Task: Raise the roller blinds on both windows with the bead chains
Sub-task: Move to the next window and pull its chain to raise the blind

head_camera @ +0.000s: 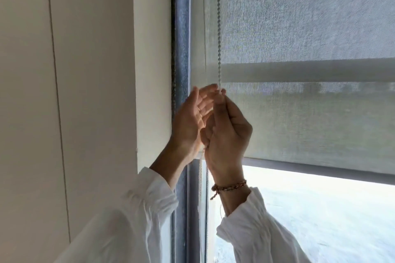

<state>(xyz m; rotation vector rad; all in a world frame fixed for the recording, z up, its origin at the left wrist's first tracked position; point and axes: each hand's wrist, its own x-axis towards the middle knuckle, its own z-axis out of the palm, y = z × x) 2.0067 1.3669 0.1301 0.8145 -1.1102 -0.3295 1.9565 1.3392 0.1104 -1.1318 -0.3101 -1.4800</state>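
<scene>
Hands met at the window's left edge. The right hand pinched the bead chain between its closed fingertips, just under the pale horizontal bar showing through the fabric. The left hand stood beside it with fingers spread open and palm turned inward, holding nothing I could make out. The roller blind hung partway down, its grey bottom rail above a strip of bright glass. A braided bracelet circled the right wrist; both sleeves were white.
</scene>
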